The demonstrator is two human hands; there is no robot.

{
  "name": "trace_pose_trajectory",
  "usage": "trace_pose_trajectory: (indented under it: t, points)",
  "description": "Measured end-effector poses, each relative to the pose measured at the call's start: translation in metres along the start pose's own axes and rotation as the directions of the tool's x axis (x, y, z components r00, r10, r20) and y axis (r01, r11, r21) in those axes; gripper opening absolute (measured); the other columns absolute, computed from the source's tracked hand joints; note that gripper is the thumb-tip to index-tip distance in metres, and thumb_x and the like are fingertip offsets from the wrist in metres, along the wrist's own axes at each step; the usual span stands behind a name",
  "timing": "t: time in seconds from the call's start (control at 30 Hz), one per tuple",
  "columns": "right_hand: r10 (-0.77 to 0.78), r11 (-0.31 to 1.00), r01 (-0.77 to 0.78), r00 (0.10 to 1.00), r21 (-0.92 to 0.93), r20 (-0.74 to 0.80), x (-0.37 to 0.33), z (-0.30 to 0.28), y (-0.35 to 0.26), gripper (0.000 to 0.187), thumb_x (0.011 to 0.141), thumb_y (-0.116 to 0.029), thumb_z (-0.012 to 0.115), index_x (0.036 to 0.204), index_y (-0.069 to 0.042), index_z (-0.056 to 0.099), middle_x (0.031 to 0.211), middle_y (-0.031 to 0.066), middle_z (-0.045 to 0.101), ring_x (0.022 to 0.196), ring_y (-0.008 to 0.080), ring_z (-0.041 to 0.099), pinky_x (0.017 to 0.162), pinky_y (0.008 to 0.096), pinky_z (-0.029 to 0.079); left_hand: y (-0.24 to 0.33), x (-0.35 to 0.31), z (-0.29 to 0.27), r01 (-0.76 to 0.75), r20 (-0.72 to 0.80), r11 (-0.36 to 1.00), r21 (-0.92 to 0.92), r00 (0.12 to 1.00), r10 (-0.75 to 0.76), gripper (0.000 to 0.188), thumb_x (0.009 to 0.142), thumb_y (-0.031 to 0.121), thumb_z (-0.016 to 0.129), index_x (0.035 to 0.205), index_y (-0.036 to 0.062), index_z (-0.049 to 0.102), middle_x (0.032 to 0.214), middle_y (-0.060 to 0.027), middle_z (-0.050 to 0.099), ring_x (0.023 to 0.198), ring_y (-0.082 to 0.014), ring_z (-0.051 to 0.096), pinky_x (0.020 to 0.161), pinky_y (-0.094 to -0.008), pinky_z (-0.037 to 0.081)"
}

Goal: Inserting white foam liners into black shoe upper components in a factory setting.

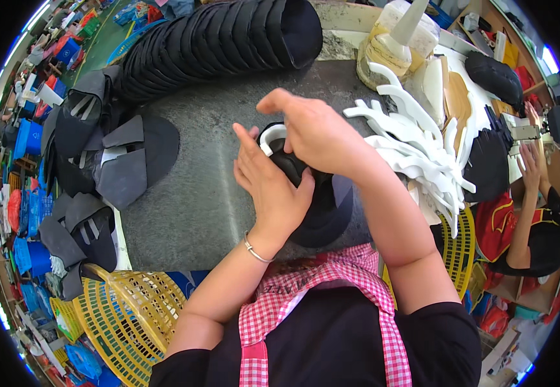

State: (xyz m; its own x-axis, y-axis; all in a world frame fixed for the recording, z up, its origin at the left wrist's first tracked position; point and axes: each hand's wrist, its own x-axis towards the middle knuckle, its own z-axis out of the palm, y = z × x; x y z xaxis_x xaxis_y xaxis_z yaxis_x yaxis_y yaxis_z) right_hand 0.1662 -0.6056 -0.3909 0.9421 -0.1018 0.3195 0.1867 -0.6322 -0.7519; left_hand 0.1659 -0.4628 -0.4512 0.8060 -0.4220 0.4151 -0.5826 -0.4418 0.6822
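My left hand (268, 188) grips a dark, cap-like piece (326, 216) with a rounded brim toward me, fingers along its left side and thumb on its near side. Inside its far opening curves a white foam strip (272, 135). Over that opening, my right hand (318, 132) is partly closed, a fingertip pressed down at the strip's end and the index finger reaching left above it; the exact hold is partly hidden. To the right lies a pile of similar white foam strips (415, 151).
The dark work mat (196, 213) bears a long nested row of black pieces (222, 45) at the back and grey-black slotted pieces (125, 161) at left. A white nozzled bottle (399, 42) stands back right. Yellow baskets (128, 316) flank me; another person (528, 226) works at far right.
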Motion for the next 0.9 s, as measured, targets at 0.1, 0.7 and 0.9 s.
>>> trace_pose_trajectory:
  t: [0.1, 0.7, 0.9]
  points:
    - [-0.059, 0.995, 0.073, 0.978, -0.061, 0.199, 0.004, 0.006, 0.004, 0.028, 0.081, 0.001, 0.059, 0.108, -0.005, 0.061, 0.109, 0.0177, 0.066, 0.103, 0.0386, 0.064, 0.086, 0.0457, 0.052, -0.002, 0.005, -0.003, 0.055, 0.025, 0.997, 0.051, 0.998, -0.057, 0.108, 0.069, -0.001, 0.065, 0.154, -0.0057, -0.002, 0.145, -0.0303, 0.037, 0.133, -0.0456, 0.038, 0.115, -0.0549, 0.021]
    - [-0.119, 0.975, 0.125, 0.992, -0.185, 0.043, -0.03, 0.025, -0.007, 0.016, 0.079, -0.009, 0.074, 0.093, -0.008, 0.067, 0.101, 0.0085, 0.057, 0.098, 0.0294, 0.059, 0.077, 0.0424, 0.054, -0.046, 0.034, -0.086, 0.574, 0.569, 0.663, -0.48, 0.779, -0.263, 0.051, 0.071, -0.012, 0.044, 0.115, -0.0056, 0.069, 0.105, -0.0094, 0.071, 0.093, -0.0119, 0.065, 0.084, -0.0241, 0.051]
    - [-0.096, 0.974, 0.094, 0.995, -0.207, 0.002, -0.032, 0.026, -0.009, 0.012, 0.079, -0.007, 0.073, 0.089, -0.006, 0.066, 0.1, 0.009, 0.058, 0.095, 0.03, 0.06, 0.076, 0.0418, 0.053, -0.046, 0.033, -0.082, 0.557, 0.574, 0.69, -0.462, 0.781, -0.247, 0.052, 0.071, -0.012, 0.044, 0.116, -0.0053, 0.069, 0.106, -0.0092, 0.071, 0.095, -0.0114, 0.065, 0.085, -0.024, 0.051]
